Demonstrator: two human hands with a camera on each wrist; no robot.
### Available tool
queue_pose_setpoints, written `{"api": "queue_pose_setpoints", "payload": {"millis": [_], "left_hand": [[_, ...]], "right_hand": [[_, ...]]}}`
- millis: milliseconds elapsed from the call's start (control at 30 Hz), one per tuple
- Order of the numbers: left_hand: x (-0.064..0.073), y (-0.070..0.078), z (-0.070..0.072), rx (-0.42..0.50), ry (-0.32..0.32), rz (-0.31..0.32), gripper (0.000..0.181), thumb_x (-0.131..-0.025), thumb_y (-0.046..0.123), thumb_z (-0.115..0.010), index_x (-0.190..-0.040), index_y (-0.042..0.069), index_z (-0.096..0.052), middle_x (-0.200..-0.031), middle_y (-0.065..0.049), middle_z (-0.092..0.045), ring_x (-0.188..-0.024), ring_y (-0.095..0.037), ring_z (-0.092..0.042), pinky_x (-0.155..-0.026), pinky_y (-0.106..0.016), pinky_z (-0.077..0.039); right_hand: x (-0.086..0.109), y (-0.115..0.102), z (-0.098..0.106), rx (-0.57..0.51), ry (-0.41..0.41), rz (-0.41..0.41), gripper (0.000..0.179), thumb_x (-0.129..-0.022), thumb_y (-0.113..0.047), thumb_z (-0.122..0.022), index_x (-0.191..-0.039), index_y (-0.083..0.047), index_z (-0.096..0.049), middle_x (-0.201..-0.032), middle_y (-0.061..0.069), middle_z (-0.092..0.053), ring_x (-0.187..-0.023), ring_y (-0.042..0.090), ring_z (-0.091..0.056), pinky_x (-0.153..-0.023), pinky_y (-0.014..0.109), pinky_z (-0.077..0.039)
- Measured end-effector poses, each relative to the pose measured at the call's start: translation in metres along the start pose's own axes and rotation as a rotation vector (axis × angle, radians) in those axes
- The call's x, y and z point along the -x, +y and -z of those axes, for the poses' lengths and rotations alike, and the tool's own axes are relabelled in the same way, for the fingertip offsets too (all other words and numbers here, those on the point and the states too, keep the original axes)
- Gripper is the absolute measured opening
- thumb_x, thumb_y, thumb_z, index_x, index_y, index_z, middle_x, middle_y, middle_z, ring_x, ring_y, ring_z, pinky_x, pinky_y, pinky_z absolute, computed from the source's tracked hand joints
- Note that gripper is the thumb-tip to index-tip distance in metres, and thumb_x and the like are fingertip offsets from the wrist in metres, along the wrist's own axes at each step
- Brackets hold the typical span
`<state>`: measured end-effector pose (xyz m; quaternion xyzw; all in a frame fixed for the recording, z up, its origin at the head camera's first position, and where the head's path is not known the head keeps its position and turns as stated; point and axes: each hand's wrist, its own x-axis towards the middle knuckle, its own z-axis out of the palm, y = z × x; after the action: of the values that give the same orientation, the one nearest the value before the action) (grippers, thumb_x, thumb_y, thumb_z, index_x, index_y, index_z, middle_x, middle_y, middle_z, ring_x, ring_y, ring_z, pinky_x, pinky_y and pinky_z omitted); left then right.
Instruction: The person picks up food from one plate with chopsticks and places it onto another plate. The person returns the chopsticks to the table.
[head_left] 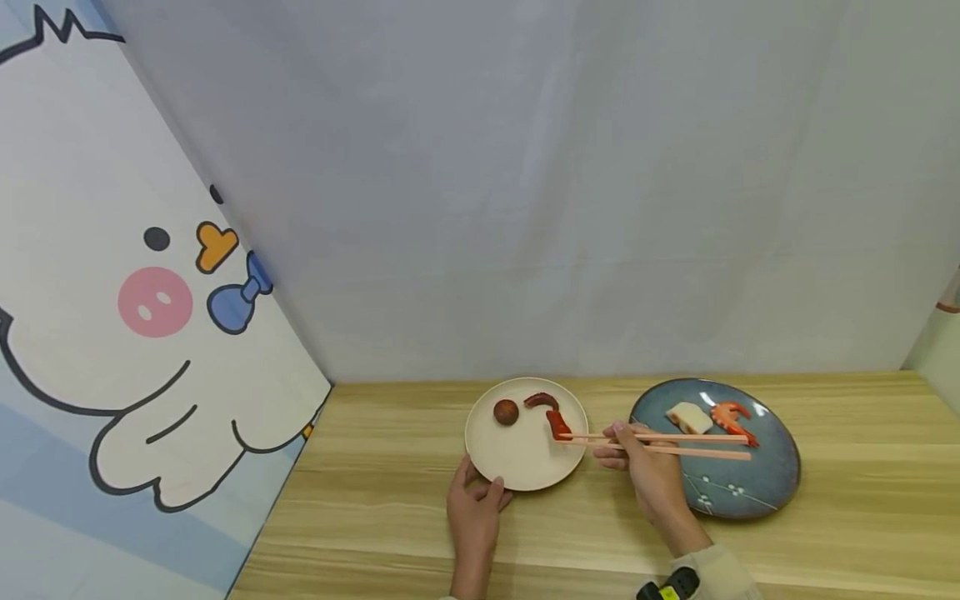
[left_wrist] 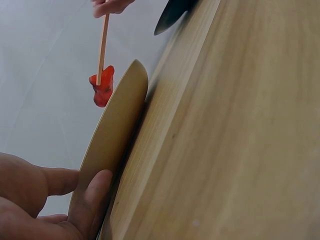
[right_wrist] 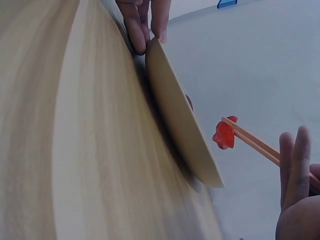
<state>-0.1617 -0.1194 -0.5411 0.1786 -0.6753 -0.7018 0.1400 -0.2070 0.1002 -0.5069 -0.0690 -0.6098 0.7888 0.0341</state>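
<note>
My right hand (head_left: 651,477) grips a pair of pale wooden chopsticks (head_left: 697,446). Between their tips is a small glossy red food piece (head_left: 558,425), which the right wrist view shows raised above the plate. The cream plate (head_left: 517,468) also carries a round brown ball (head_left: 506,412) and a dark red curled piece, like a tentacle (head_left: 542,401). At the plate's near left rim my left hand (head_left: 476,510) pinches the edge; in the left wrist view the thumb (left_wrist: 95,197) lies along the underside.
A blue-grey oval plate (head_left: 742,487) with a painted blossom branch stands to the right. On it lie a whitish block (head_left: 689,418) and an orange-red shrimp-like piece (head_left: 733,421). Grey cloth (head_left: 562,208) hangs behind the wooden table (head_left: 360,500); a cartoon-printed panel (head_left: 150,375) is at left.
</note>
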Motion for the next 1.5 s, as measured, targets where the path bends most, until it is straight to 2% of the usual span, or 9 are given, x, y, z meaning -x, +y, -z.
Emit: {"api": "queue_pose_setpoints", "payload": {"millis": [333, 467, 733, 1067, 1233, 1500], "left_hand": [[0.002, 0.0, 0.001, 0.011, -0.002, 0.003, 0.071, -0.093, -0.021, -0.064, -0.155, -0.019, -0.031, -0.133, -0.036, -0.051, -0.08, -0.016, -0.067, -0.072, -0.028, -0.068], [0.001, -0.001, 0.001, 0.0, -0.006, 0.004, 0.071, -0.093, -0.02, -0.065, -0.156, -0.018, -0.031, -0.133, -0.036, -0.052, -0.081, -0.016, -0.067, -0.072, -0.028, -0.068], [0.001, 0.0, 0.001, 0.0, -0.01, -0.002, 0.072, -0.093, -0.019, -0.065, -0.156, -0.018, -0.031, -0.133, -0.035, -0.052, -0.081, -0.016, -0.068, -0.072, -0.029, -0.068], [0.0, 0.001, 0.001, 0.005, -0.006, 0.009, 0.072, -0.093, -0.019, -0.065, -0.156, -0.018, -0.03, -0.134, -0.036, -0.051, -0.081, -0.015, -0.067, -0.073, -0.028, -0.068], [0.0, 0.002, 0.0, 0.004, -0.004, 0.012, 0.072, -0.093, -0.019, -0.064, -0.156, -0.018, -0.03, -0.135, -0.037, -0.05, -0.082, -0.016, -0.067, -0.074, -0.029, -0.068], [0.0, 0.002, 0.0, -0.001, -0.009, 0.006, 0.072, -0.093, -0.019, -0.065, -0.156, -0.018, -0.03, -0.135, -0.037, -0.05, -0.083, -0.016, -0.067, -0.075, -0.029, -0.069]], "right_hand": [[0.003, -0.005, 0.001, -0.021, 0.013, -0.012, 0.024, -0.11, -0.004, -0.054, -0.111, 0.016, -0.067, -0.086, 0.008, -0.077, -0.07, 0.012, -0.076, -0.069, 0.028, -0.068], [0.004, -0.006, 0.002, -0.029, 0.007, 0.006, 0.022, -0.11, -0.004, -0.054, -0.108, 0.014, -0.068, -0.087, 0.008, -0.076, -0.069, 0.012, -0.076, -0.068, 0.027, -0.068], [0.005, -0.008, 0.004, -0.053, 0.0, 0.054, 0.022, -0.109, -0.003, -0.055, -0.1, 0.007, -0.072, -0.085, -0.001, -0.075, -0.069, 0.011, -0.076, -0.068, 0.027, -0.068], [0.004, -0.012, 0.008, -0.03, -0.003, 0.049, 0.024, -0.11, -0.006, -0.054, -0.1, 0.005, -0.073, -0.084, 0.005, -0.076, -0.07, 0.011, -0.076, -0.069, 0.027, -0.068], [0.004, -0.017, 0.009, -0.041, -0.013, 0.063, 0.024, -0.11, -0.007, -0.055, -0.099, 0.003, -0.073, -0.081, 0.004, -0.076, -0.068, 0.009, -0.075, -0.068, 0.026, -0.068], [0.004, -0.019, 0.014, -0.038, -0.004, 0.035, 0.021, -0.11, -0.009, -0.056, -0.1, -0.002, -0.074, -0.084, -0.002, -0.075, -0.07, 0.009, -0.076, -0.07, 0.026, -0.068]]}}
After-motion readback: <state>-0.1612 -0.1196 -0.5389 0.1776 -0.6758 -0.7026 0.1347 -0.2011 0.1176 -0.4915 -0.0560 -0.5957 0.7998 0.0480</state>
